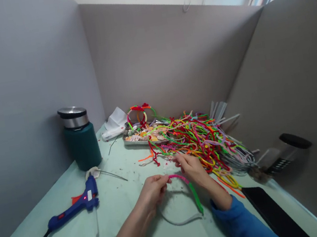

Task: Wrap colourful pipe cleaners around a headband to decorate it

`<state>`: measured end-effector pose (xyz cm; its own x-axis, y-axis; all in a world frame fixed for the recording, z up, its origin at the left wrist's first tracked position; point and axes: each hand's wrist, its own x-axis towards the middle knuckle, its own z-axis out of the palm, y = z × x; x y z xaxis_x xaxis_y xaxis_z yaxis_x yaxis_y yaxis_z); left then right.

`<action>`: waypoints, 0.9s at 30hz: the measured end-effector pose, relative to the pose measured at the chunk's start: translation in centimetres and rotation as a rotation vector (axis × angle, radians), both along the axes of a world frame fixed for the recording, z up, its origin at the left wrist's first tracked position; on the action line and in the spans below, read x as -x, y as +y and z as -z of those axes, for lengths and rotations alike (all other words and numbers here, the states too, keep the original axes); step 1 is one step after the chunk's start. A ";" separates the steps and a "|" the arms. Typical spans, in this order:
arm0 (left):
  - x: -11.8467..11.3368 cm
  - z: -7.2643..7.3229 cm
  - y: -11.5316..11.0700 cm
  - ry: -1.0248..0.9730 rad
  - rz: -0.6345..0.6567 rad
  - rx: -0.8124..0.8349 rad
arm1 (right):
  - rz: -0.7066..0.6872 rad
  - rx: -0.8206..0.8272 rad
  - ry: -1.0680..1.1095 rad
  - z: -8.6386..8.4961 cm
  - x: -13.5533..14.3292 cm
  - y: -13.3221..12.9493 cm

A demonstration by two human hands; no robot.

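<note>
My left hand (154, 189) pinches the pink end of a curved pipe cleaner (187, 186) that runs from pink to green. My right hand (192, 169) grips the same pipe cleaner a little further along its pink part. The green end hangs down toward a thin grey headband (181, 221) lying on the pale green table (124, 204). A big heap of coloured pipe cleaners (200, 136) lies just beyond my right hand.
A blue glue gun (76, 205) with a black cord lies at the left. A dark green flask (81, 142) stands by the left wall. A metal tray (137, 138) of small decorations sits at the back. A black phone (269, 209) lies at the right edge.
</note>
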<state>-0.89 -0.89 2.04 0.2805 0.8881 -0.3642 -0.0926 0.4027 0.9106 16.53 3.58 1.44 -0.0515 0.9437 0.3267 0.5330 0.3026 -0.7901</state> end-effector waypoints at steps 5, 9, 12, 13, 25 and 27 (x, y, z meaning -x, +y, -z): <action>-0.2 0.1 0.3 0.082 0.060 -0.016 | 0.340 -0.274 -0.311 -2.2 -2.7 5.4; -0.5 0.5 0.5 0.125 0.094 -0.016 | 0.651 -0.174 -0.606 -3.8 -4.3 8.2; -0.6 0.8 0.6 0.169 0.107 -0.030 | 0.658 0.042 -0.739 -4.8 -5.4 9.4; -0.6 0.8 0.6 0.178 0.110 -0.033 | 0.614 0.077 -0.742 -5.2 -5.9 9.8; -0.5 0.5 0.5 0.241 0.106 -0.080 | 0.571 -0.183 -0.020 -12.0 -9.8 12.2; -0.6 0.6 0.4 0.240 0.097 -0.095 | 0.501 -0.089 0.185 -12.4 -9.0 11.6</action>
